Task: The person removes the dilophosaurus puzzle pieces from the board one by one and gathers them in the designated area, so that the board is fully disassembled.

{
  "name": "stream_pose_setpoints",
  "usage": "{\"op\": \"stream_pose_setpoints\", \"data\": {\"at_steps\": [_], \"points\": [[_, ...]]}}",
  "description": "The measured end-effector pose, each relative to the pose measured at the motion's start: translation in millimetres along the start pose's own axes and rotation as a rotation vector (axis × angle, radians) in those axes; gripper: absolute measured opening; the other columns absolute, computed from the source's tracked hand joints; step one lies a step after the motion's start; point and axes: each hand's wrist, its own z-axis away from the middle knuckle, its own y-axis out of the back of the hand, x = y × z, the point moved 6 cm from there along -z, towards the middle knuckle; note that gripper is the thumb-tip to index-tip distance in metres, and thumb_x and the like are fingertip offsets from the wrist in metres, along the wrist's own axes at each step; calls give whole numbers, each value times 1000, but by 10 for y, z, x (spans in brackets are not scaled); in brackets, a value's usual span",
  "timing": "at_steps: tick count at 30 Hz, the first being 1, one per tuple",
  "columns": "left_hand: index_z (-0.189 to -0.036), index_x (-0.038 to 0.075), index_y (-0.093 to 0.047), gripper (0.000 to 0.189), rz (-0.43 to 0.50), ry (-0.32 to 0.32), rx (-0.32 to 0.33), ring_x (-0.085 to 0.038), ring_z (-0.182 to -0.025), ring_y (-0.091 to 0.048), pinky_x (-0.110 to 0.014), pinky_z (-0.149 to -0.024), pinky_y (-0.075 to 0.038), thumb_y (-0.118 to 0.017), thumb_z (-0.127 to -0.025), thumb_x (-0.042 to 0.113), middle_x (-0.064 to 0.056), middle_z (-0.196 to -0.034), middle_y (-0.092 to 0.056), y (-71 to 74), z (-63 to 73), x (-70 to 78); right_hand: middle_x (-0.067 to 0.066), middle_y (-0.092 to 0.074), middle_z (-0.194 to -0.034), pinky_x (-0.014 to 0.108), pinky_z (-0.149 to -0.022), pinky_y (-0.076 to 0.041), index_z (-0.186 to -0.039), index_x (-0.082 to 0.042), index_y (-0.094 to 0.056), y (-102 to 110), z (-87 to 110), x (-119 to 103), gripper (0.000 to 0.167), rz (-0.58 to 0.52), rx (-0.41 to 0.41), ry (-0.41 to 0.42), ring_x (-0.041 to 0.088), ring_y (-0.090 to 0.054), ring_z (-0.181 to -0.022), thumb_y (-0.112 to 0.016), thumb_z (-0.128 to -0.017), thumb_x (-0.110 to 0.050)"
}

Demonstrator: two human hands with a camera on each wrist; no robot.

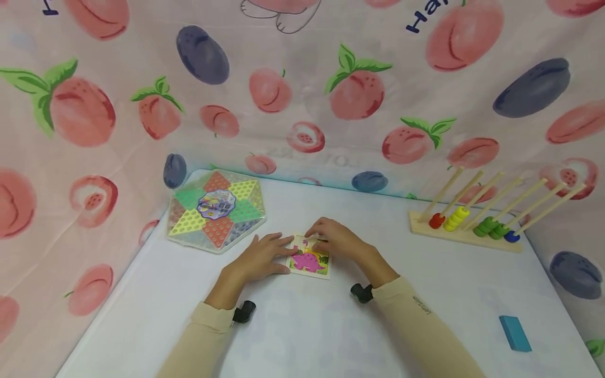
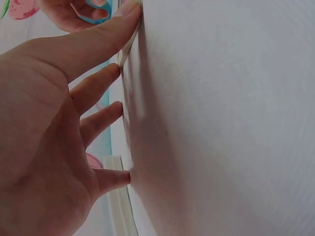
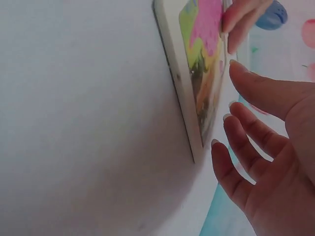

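Note:
A small square picture puzzle [image 1: 309, 262] with a pink dinosaur lies flat on the white table, its pale frame showing along the edges. My left hand [image 1: 262, 257] is spread at its left side; thumb and index finger reach the frame, the other fingertips touch the table. Over the puzzle's upper right part is my right hand [image 1: 337, 239], fingers loosely bent. In the right wrist view, the thumb of the right hand [image 3: 270, 128] points at the picture face of the puzzle [image 3: 204, 59]. Nothing shows between those fingers. Part of the picture's top is hidden under the hands.
A hexagonal Chinese checkers set [image 1: 217, 210] lies at the back left. At the back right stands a wooden peg rack [image 1: 465, 239] with red, yellow, green and blue beads. A blue block [image 1: 515, 333] lies at the front right. Fruit-printed cloth [image 1: 302, 136] hangs behind the table.

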Motion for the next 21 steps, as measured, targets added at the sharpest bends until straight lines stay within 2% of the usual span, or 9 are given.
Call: {"op": "stream_pose_setpoints", "data": {"at_steps": [6,9,16,21], "points": [[-142,29,-61,56,-1,-25,-6,-34,-157,-29,-80,-119,-13,-77,-89,36,2,-164,-42,20,-34,34,6,-65,-123,33,-93,-55,-121,-18,-75,-38,-61,2,29,16,-15,-29,18,-57,-102,-76,-92,-21],[-142,30,-60,57,-11,-21,-13,-34,-157,-29,-80,-119,-14,-78,-88,36,3,-164,-42,25,-47,32,6,-65,-121,32,-92,-55,-118,-18,-76,-45,-84,13,27,17,-11,-36,17,-57,-100,-76,-92,-21],[-140,30,-62,56,-8,-12,0,-33,-157,-30,-80,-119,-14,-79,-87,36,5,-163,-42,32,-55,-3,6,-65,-118,36,-98,-55,-113,-16,-76,-52,-136,-6,20,19,-16,-29,18,-57,-101,-75,-93,-19],[-140,30,-63,56,13,-3,-4,-34,-156,-30,-81,-118,-14,-80,-86,35,3,-164,-42,13,-30,-15,6,-64,-115,33,-93,-55,-109,-16,-75,-63,-154,-37,17,14,-27,-29,17,-55,-96,-75,-92,-18]]}}
